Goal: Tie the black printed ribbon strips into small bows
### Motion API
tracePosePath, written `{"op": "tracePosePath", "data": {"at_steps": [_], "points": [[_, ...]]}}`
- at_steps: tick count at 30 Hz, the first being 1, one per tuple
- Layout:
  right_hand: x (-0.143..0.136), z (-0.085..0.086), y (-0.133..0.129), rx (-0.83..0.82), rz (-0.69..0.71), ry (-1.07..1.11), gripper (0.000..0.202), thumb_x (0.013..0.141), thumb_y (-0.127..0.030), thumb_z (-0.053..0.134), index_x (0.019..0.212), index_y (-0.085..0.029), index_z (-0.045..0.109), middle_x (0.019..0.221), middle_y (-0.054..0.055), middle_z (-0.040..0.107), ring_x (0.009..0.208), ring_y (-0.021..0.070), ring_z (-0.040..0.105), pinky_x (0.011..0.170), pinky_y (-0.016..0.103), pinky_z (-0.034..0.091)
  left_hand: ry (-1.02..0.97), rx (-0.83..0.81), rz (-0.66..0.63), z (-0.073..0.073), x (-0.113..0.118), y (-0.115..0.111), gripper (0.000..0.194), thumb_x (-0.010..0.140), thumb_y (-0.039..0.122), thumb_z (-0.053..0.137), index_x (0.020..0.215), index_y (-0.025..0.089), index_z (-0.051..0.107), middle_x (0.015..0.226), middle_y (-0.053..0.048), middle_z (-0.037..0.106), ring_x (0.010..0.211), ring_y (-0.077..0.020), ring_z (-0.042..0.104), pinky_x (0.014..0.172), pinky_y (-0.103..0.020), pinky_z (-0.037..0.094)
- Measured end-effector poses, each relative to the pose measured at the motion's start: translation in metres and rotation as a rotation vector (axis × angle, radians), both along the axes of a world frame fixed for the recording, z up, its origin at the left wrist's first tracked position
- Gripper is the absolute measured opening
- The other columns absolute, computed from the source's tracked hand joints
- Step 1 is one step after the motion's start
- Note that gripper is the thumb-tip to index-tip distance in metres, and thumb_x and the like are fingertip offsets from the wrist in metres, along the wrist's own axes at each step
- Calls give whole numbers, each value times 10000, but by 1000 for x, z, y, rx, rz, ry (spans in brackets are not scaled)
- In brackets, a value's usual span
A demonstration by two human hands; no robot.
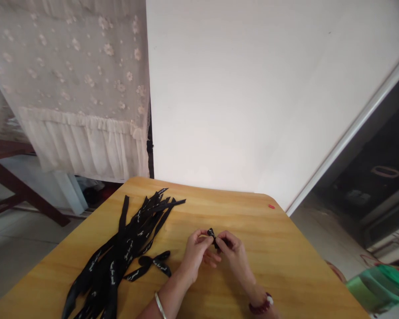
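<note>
Between my two hands, a small piece of black ribbon [211, 233] with white lettering is held just above the wooden table. My left hand [198, 252] pinches it from the left with thumb and forefinger. From the right, my right hand [232, 250] grips it, fingers curled together. To the left of my hands a looped black ribbon bow [149, 262] lies on the table. Beyond it sits a long pile of black ribbons [123, 248] with white writing, spreading toward the table's front left.
The wooden table [286, 266] has a small red object [271, 206] near its back right corner. A white wall panel [232, 93] stands behind. A lace curtain [86, 88] hangs at the left, and a green container [379, 285] stands at the lower right.
</note>
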State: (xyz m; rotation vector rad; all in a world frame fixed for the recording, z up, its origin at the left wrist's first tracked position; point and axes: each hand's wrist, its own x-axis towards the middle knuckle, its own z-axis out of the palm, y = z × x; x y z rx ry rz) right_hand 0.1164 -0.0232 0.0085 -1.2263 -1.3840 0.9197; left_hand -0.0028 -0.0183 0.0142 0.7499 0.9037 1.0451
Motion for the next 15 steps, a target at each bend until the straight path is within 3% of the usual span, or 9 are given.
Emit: {"op": "tracePosePath", "data": {"at_steps": [4,15], "points": [[-1,1,-1,19,-10,-20,225,700,-359,558,579,-174,523,515,-23,493,497,121,459,488,220,370,-25,20,61,-1,-1,1,348,589,406,622,767,161,449,722,-5,578,375,-130,571,280,-207,397],[-1,-4,0,32,-26,-104,200,703,-325,555,581,-168,534,512,-33,476,491,105,407,472,205,317,60,25,34,1,0,1,286,559,353,635,666,163,450,550,28,541,376,-131,550,271,-201,387]]}}
